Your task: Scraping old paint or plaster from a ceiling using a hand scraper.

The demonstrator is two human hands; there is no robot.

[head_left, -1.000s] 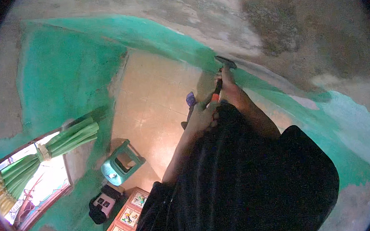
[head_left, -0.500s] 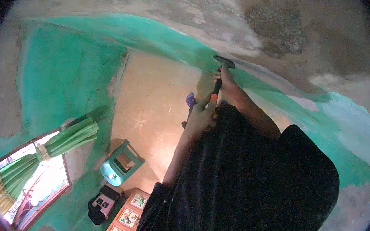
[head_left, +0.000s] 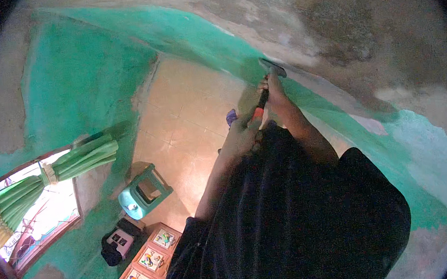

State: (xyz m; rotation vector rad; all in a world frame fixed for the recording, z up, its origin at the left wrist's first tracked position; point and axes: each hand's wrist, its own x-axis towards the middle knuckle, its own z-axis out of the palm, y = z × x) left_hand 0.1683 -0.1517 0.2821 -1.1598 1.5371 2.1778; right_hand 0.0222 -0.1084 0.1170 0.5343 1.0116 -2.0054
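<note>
A long-handled scraper (head_left: pixel 264 99) with a black handle, an orange-red band and a wide flat dark head runs up and slightly right between my hands. Its head (head_left: pixel 272 67) lies against the wall (head_left: pixel 248 56), at the border of green paint and bare grey plaster. My right hand (head_left: pixel 272 87) is wrapped round the handle just below the head. Lower down, my left hand (head_left: pixel 242 133) closes round the rear of the handle near the orange-red band; the handle's end is hidden by that hand.
Beige floor tiles (head_left: pixel 187 100) lie below. At the left are a teal plastic stool (head_left: pixel 138 201), a dark bag with a pinkish panel (head_left: pixel 119 242) and a wooden cabinet with decorated panels (head_left: pixel 148 259). A green curtain (head_left: pixel 83 161) hangs at the bright window (head_left: pixel 47 205).
The scraper's head and my right hand have shifted slightly right and up along the wall. My left hand keeps its grip. The stool, bag and cabinet sit slightly further left as the view shifts.
</note>
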